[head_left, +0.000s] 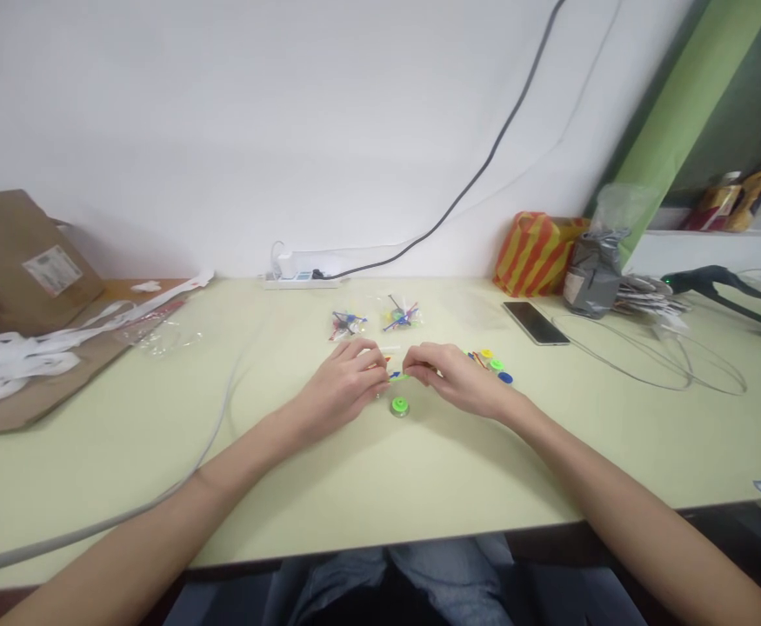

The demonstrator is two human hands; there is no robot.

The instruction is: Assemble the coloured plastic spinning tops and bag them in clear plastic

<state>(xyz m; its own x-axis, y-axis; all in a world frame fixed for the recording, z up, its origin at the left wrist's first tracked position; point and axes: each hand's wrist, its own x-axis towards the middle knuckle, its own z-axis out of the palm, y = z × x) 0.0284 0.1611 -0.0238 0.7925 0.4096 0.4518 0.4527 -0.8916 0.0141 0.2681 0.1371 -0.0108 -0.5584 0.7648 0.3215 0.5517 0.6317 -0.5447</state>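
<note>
Both my hands rest on the pale green table (pixel 380 487) near its middle. My left hand (pixel 344 382) and my right hand (pixel 455 378) are closed in a pinch, fingertips almost meeting around a small green and blue stick piece (pixel 397 376). A green round disc (pixel 399 406) lies on the table just below the fingertips. Several small coloured discs (pixel 492 363), yellow, green and blue, lie right beside my right hand. Two small clear bags of coloured sticks (pixel 347 324) (pixel 401 316) lie behind my hands.
A black phone (pixel 535 322) lies at the right. A white power strip (pixel 298 280) sits by the wall with a dark cable (pixel 484 165). A grey cable (pixel 210 435) crosses the left side. Cardboard (pixel 21 261), white strips (pixel 8 361), a striped bag (pixel 533 252) and a wrapped grey bundle (pixel 592 274) lie around.
</note>
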